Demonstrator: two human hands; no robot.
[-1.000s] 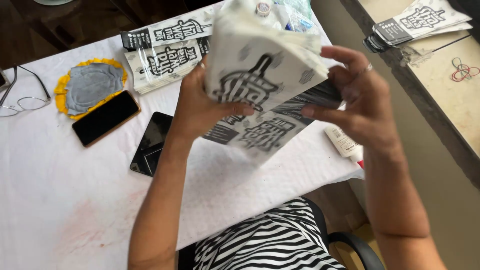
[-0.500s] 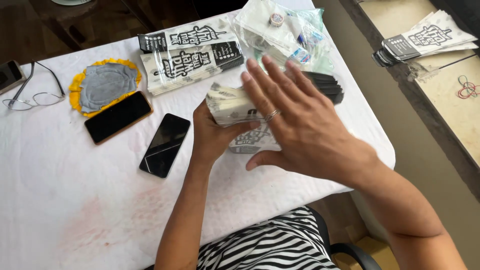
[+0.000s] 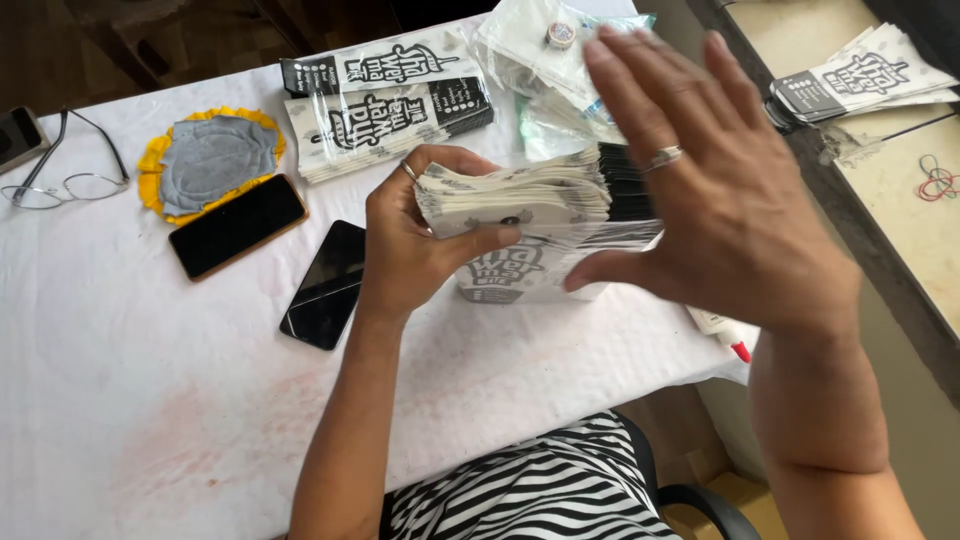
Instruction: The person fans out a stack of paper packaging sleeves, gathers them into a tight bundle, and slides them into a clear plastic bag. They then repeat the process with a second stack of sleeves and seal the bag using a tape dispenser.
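Stack of printed bags: now edge-down on tabletop at centre, no longer lifted | left hand grasping its 9 o'clock end | right hand released, flat, fingers spread at 3 o'clock | phones at 9 o'clock unmoved.

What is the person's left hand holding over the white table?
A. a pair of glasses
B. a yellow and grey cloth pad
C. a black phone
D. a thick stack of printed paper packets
D: the left hand wraps around the end of the stack of printed paper packets, while both phones, the glasses and the pad lie untouched on the table.
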